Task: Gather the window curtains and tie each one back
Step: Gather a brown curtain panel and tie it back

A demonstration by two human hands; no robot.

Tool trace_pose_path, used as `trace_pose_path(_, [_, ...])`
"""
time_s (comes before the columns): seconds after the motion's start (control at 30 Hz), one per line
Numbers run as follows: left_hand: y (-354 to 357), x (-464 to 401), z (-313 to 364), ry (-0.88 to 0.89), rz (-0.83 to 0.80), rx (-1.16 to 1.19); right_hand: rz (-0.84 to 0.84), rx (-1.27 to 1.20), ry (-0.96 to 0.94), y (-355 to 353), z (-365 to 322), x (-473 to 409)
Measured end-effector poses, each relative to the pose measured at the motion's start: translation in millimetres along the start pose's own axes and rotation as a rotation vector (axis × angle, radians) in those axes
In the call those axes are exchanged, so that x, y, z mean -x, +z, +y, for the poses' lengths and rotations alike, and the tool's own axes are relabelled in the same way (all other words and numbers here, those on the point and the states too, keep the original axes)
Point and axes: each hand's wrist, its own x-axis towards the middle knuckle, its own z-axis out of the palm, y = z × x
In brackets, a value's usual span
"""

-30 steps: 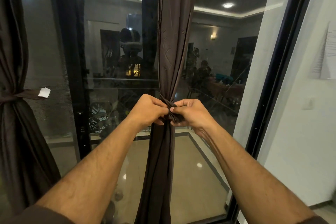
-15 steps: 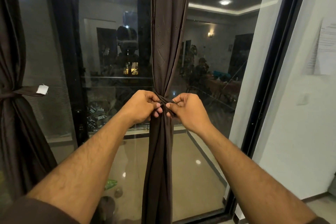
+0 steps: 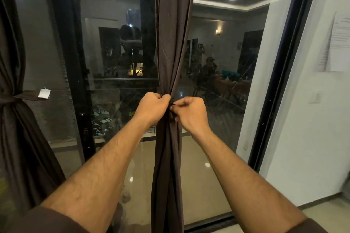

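While both forearms reach toward a dark glass window (image 3: 217, 100), the left hand (image 3: 152, 108) is closed in a fist around the gathered middle curtain (image 3: 173, 43), and the right hand (image 3: 191, 113) pinches a thin dark tie (image 3: 172, 103) at the same cinched spot, knuckles of the 2 hands almost touching. That curtain hangs straight down the centre of the view, bunched narrow at hand level and falling loose below. At far left a second curtain (image 3: 13, 138) is already bound at its waist by a tie-back (image 3: 20, 96) whose free end carries a small white tag (image 3: 44, 93). A black window frame post (image 3: 75, 81) stands between the 2 curtains. At right, a white wall (image 3: 312, 128) bears a sheet of paper (image 3: 339, 43), its print too blurred to read
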Motion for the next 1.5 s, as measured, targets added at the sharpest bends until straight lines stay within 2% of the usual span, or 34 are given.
trace_pose_path(0.07, [-4,-1,0,-0.040,-0.113,0.076,0.022,0.010,0.031,1,-2,-5])
trace_pose_path(0.13, [-8,-3,-2,-0.087,-0.189,0.143,-0.028,-0.017,0.093,0,-5,-6])
trace_pose_path(0.33, [-20,-8,-8,-0.084,-0.283,0.132,-0.245,-0.498,0.389,-6,-15,-6])
trace_pose_path(0.43, [-24,-9,-13,-0.062,-0.299,0.112,-0.196,-0.627,0.465,-6,-13,-7])
trace_pose_path(0.6, [-24,-6,-17,-0.016,-0.231,0.103,-0.127,-0.745,0.475,3,-8,-6])
trace_pose_path(0.7, [-16,-2,-21,-0.092,-0.199,0.375,-0.139,-0.849,0.463,9,-4,-4])
trace_pose_path(0.77, [-9,2,-19,-0.190,-0.165,0.616,-0.209,-0.921,0.446,12,-2,-2])
trace_pose_path(0.83, [-4,4,-17,-0.244,-0.122,0.718,-0.300,-0.970,0.419,14,-2,0])
trace_pose_path(0.9, [1,5,-17,-0.211,-0.087,0.708,-0.327,-0.918,0.382,14,-6,-1])
trace_pose_path(1.1, [10,0,-30,-0.098,0.005,0.642,-0.120,-0.633,0.339,9,-2,-5])
trace_pose_path(1.3, [4,-9,-39,-0.051,-0.107,0.596,-0.096,-0.201,0.148,-3,8,-5])
trace_pose_path(1.4, [-8,-14,-39,-0.022,-0.202,0.548,-0.038,-0.122,0.061,-11,9,-7])
trace_pose_path(1.5, [-22,-16,-36,0.006,-0.220,0.466,0.036,-0.122,-0.004,-20,12,-3])
